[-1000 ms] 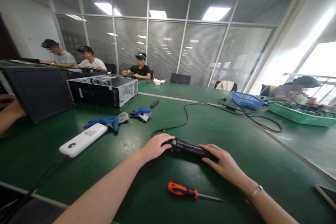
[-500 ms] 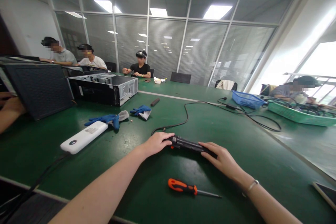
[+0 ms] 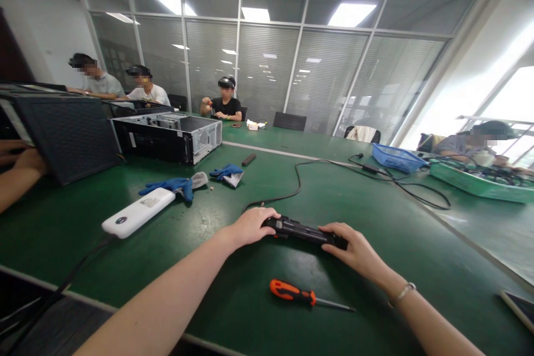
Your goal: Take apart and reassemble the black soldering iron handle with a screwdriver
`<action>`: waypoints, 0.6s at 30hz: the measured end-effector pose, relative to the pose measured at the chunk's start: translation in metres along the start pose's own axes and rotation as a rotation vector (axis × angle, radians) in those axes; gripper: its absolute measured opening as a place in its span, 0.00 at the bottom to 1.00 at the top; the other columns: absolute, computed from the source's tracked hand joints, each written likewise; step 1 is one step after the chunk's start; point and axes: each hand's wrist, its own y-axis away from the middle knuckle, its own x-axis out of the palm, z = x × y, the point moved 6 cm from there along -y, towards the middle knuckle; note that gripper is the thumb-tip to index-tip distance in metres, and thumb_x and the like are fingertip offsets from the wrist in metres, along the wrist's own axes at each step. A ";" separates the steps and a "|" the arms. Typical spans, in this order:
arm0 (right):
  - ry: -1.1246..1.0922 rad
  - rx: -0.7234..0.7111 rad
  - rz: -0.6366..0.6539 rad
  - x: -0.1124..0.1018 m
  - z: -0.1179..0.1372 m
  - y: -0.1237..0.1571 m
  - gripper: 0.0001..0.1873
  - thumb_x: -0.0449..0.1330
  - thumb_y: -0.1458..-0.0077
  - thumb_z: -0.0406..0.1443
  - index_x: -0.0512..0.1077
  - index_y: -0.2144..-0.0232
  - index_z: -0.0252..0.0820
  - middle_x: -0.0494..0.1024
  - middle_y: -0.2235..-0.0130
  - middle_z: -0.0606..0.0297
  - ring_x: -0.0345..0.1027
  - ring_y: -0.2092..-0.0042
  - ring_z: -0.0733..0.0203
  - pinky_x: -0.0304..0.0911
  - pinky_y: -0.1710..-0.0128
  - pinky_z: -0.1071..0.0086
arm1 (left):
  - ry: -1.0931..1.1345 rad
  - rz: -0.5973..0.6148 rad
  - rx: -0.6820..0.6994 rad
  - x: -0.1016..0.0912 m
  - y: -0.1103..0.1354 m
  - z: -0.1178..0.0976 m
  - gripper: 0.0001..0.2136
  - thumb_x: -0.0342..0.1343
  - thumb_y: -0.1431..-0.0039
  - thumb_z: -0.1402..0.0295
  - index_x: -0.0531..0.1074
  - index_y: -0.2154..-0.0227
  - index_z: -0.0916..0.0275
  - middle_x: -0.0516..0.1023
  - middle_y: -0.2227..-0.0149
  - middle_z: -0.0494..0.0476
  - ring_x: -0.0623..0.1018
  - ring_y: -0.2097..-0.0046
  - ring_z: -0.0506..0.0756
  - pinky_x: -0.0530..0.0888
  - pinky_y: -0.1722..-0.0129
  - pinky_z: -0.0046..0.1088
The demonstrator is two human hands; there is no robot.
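- On the green table [image 3: 125, 289], pretty much dead centre in front of the person, sits a long black device [image 3: 303, 231], flat on the surface.
- Left hand [image 3: 250, 225] has its fingers curled over the device's left end, and right hand [image 3: 354, 247] is wrapped round the right end, so both are gripping it rather than lying open.
- Looks to me like the steadying/positioning stage, with the thing pinned down at both ends and not lifted.
- Next move probably needs one hand to let go, since the orange screwdriver [image 3: 292, 292] lies untouched just in front, closer to the person.
- Long axis runs left to right across the view, with the right end angled slightly nearer the person. Can't tell which end is the front.
- A black cable [image 3: 292, 192] trails off behind it, and a white box [image 3: 139, 212] and blue gloves [image 3: 175, 184] sit well off to the left.
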 end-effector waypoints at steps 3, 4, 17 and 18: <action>0.008 -0.001 0.001 0.002 -0.002 0.000 0.20 0.61 0.46 0.44 0.73 0.52 0.44 0.77 0.54 0.56 0.69 0.52 0.49 0.65 0.50 0.55 | -0.027 -0.019 0.016 0.001 0.002 -0.002 0.19 0.65 0.48 0.71 0.72 0.52 0.63 0.78 0.51 0.60 0.76 0.49 0.61 0.69 0.46 0.38; 0.007 -0.005 0.003 0.003 -0.002 0.000 0.20 0.61 0.46 0.44 0.73 0.52 0.44 0.77 0.54 0.56 0.68 0.52 0.50 0.65 0.50 0.55 | -0.027 -0.021 0.022 0.002 0.003 -0.002 0.19 0.65 0.47 0.71 0.71 0.52 0.63 0.77 0.51 0.60 0.76 0.49 0.61 0.69 0.46 0.38; -0.018 -0.060 0.382 0.015 0.108 0.014 0.21 0.69 0.56 0.45 0.75 0.58 0.46 0.77 0.62 0.66 0.68 0.68 0.62 0.62 0.70 0.71 | 0.028 -0.001 -0.008 0.009 0.005 0.005 0.21 0.65 0.47 0.68 0.70 0.50 0.59 0.78 0.53 0.56 0.77 0.53 0.59 0.69 0.52 0.33; -0.010 -0.077 0.456 0.020 0.119 0.017 0.19 0.71 0.58 0.41 0.75 0.61 0.46 0.77 0.66 0.68 0.68 0.69 0.63 0.60 0.71 0.72 | 0.032 -0.003 0.000 0.009 0.004 0.005 0.21 0.66 0.47 0.68 0.71 0.50 0.58 0.78 0.53 0.55 0.76 0.53 0.59 0.69 0.51 0.33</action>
